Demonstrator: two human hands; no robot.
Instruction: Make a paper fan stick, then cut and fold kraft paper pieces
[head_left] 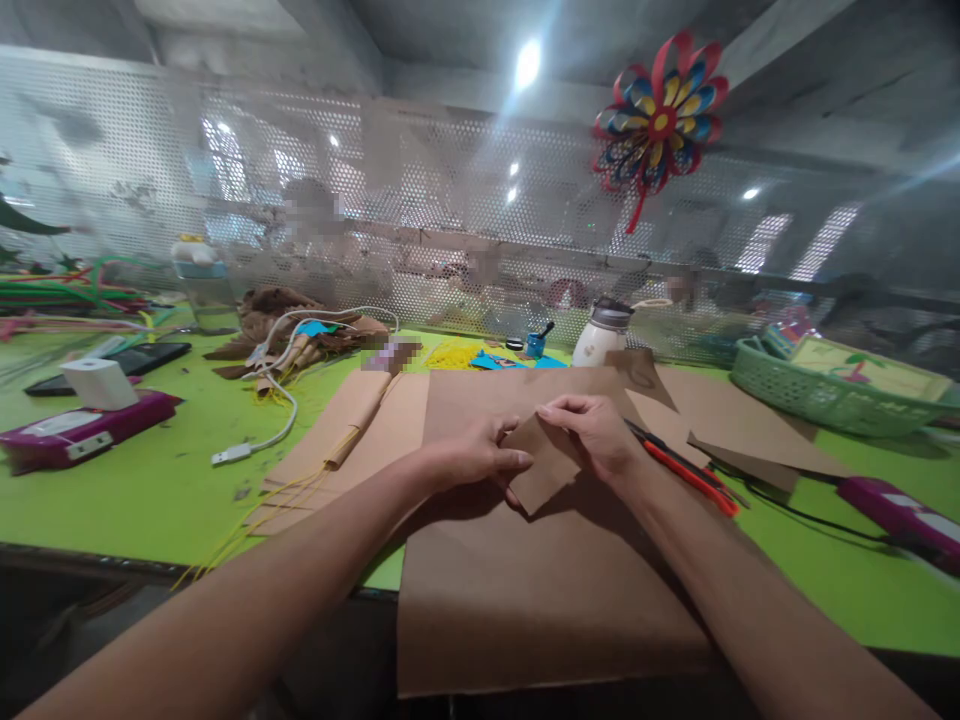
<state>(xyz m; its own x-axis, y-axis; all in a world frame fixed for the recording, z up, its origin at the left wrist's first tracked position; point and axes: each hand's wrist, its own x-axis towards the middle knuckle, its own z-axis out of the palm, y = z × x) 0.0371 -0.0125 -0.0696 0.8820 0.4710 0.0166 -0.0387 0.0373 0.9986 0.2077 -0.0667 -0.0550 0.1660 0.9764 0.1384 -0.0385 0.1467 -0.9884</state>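
Both my hands hold a small square piece of brown paper (546,468) above a large brown paper sheet (525,590) that lies on the green table (165,480). My left hand (480,455) pinches the piece's left edge with thumb and fingers closed. My right hand (596,435) grips its upper right corner, fingers curled over it. The piece is tilted like a diamond.
Red-handled scissors (686,470) lie just right of my right hand. A rolled brown paper tube (360,410) and yellow strings lie to the left, with a white USB cable (259,435). A green basket (825,395), a white bottle (600,340) and a purple tool (900,515) stand around. A perforated screen backs the table.
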